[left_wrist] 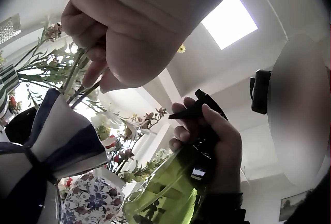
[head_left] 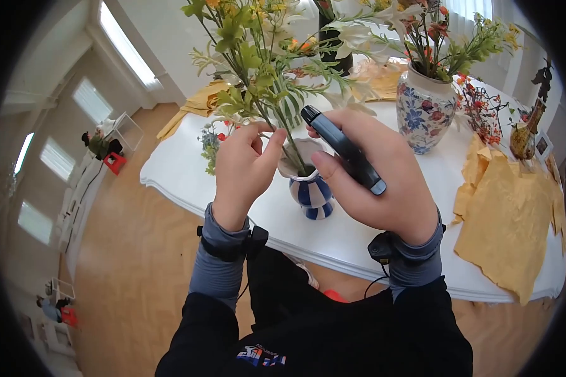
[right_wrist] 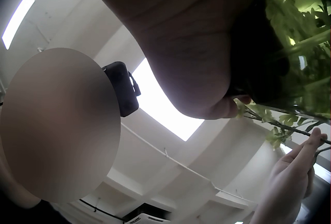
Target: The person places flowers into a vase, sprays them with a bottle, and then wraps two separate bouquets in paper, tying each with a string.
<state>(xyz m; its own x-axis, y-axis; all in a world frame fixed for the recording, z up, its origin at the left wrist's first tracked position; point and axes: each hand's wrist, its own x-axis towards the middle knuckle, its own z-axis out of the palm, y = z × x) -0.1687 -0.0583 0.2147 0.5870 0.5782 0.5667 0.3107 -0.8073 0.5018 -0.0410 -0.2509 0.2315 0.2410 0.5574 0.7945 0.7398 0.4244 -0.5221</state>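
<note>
In the head view my left hand (head_left: 244, 168) pinches flower stems (head_left: 294, 149) just above the mouth of a small blue-and-white vase (head_left: 312, 193). Green leaves (head_left: 248, 60) and pale blooms rise above that hand. My right hand (head_left: 393, 182) grips a spray bottle (head_left: 343, 149) by its black neck, to the right of the stems. The bottle's clear green body (left_wrist: 163, 190) shows in the left wrist view, with the black nozzle (left_wrist: 186, 114) pointing toward the stems. From the head camera the bottle's body is hidden under the right hand.
A floral-patterned vase (head_left: 424, 110) with flowers stands at the back right of the white table (head_left: 176, 173). Yellow crumpled paper (head_left: 503, 220) hangs over the right edge. Red-berried sprigs (head_left: 481, 107) lie near it, beside a brown gourd-shaped vase (head_left: 527, 132).
</note>
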